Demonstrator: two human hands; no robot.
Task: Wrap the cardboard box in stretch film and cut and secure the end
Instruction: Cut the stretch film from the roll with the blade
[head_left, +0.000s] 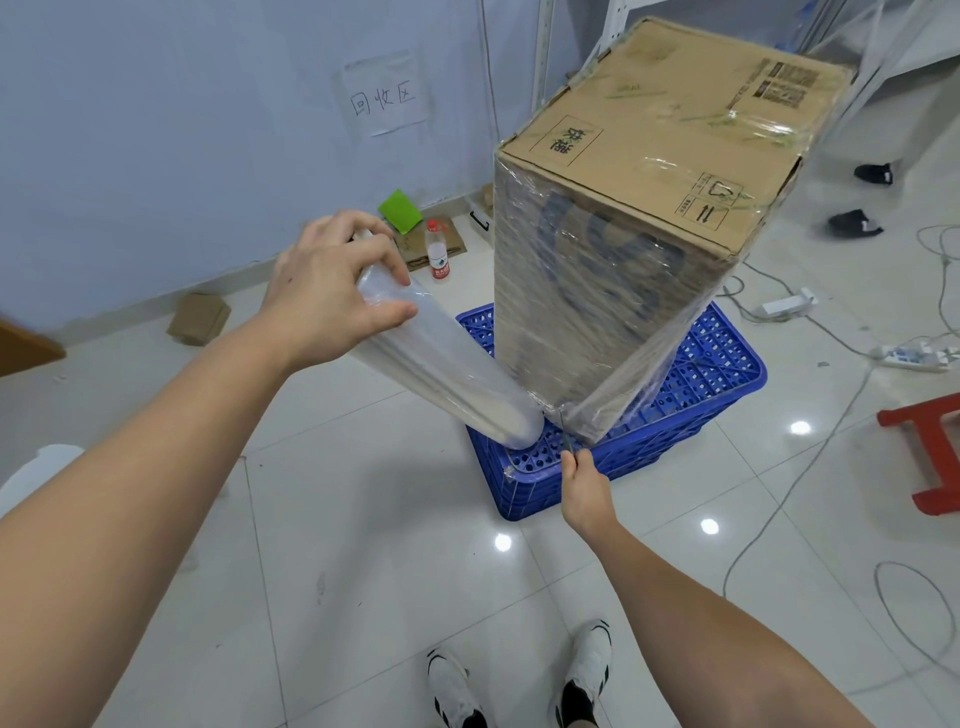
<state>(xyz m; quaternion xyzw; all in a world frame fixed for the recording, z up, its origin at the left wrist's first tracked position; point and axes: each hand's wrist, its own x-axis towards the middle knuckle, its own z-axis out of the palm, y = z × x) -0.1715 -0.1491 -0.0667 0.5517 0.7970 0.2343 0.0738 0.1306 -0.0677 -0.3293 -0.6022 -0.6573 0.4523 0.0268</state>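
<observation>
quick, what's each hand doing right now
Left hand: grips the upper end of the film roll.
Right hand: holds a thin blade at the box corner.

Box (654, 140): brown cardboard, black print. Crate (691, 395): blue lattice. Film roll (441, 369): cloudy white. Stool (930, 452): red.

Bright overhead glare, wide-angle edge distortion

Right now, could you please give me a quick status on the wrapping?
Left hand grips clear stretch-film roll. Right hand holds thin blade at film by brown cardboard box corner. Nothing blocking.
</observation>
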